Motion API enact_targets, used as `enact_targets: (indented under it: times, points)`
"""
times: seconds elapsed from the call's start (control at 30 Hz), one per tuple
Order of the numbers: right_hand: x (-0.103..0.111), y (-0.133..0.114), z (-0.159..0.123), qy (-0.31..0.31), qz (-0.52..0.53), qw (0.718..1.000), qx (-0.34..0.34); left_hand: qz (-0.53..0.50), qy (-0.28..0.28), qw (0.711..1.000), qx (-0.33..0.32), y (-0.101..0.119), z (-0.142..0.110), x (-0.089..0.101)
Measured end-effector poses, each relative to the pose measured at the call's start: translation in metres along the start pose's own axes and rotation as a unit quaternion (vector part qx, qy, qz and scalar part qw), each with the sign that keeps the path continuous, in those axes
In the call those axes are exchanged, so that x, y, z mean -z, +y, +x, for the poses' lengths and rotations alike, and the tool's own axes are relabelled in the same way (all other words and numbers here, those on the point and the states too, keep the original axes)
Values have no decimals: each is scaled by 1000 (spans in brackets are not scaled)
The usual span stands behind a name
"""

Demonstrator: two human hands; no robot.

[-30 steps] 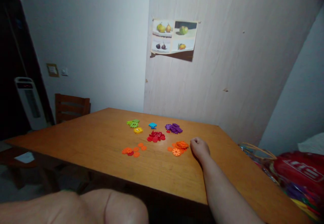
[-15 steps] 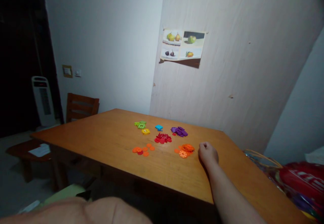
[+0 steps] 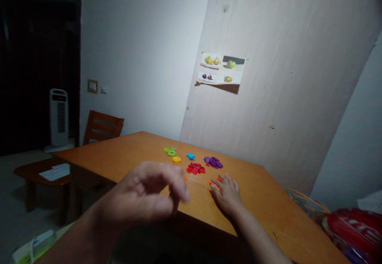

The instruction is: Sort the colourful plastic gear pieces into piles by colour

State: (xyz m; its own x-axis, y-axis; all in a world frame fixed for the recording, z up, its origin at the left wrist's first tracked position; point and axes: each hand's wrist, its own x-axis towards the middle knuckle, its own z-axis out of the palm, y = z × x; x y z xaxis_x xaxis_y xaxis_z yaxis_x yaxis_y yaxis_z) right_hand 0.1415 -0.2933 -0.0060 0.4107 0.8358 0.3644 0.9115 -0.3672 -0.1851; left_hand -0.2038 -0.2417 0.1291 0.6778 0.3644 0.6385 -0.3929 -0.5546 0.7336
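My right hand [image 3: 228,194] lies over the pile of orange gear-shaped plastic pieces [image 3: 214,185], its fingers spread and covering most of them. In the near foreground my left hand [image 3: 146,194] hangs in the air before the table's front edge. Its fingers are loosely curled, with a gap between thumb and index finger and nothing visible in them. It blocks the view of the left orange group, apart from one small orange bit [image 3: 186,179]. Farther back lie piles of red pieces [image 3: 195,168], purple pieces [image 3: 213,162], blue pieces [image 3: 190,156], yellow pieces [image 3: 176,159] and green pieces [image 3: 170,151].
The wooden table [image 3: 119,152] reaches back to the wall. A wooden chair [image 3: 103,125] stands behind its left end, with a low stool [image 3: 30,171] bearing papers nearby. A white tower heater [image 3: 59,119] is farther left. Red packaging [image 3: 355,228] sits right of the table.
My right hand has gone from a fist beside the orange pile to spread fingers on top of it. My left hand has risen into view from the bottom edge. The camera view has shifted.
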Motion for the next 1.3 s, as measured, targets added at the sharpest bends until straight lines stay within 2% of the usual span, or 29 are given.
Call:
enact_targets:
  times: [0.07,0.17,0.27,0.3,0.37,0.43,0.6,0.77,1.0,1.2,1.3]
  points:
    - [0,-2,-2,-41,-20,999,-5,10,35,999,37,-34,19,8]
    - [3,0,-2,-44,-38,997,-41,105,137,979,107,-112,35,28]
    - [4,-4,-1,-10,-36,998,-49,254,188,931,183,-183,28,50]
    - [3,-8,0,-6,-29,999,-36,296,195,911,210,-199,24,56]
    - [0,-21,3,-10,-8,1000,6,357,194,878,255,-218,16,63]
    - [-5,-40,7,-21,15,999,48,391,179,860,276,-222,14,63]
    - [-19,-89,24,-56,35,992,104,413,125,850,304,-218,18,57]
    - [-27,-115,37,-62,15,997,45,430,109,838,318,-213,17,56]
    - [-36,-123,60,-70,106,988,-84,445,96,830,322,-205,17,54]
    - [-50,-116,68,-63,148,982,-103,436,95,837,316,-204,18,53]
    - [-53,-99,65,-28,169,979,-112,430,96,841,313,-206,17,53]
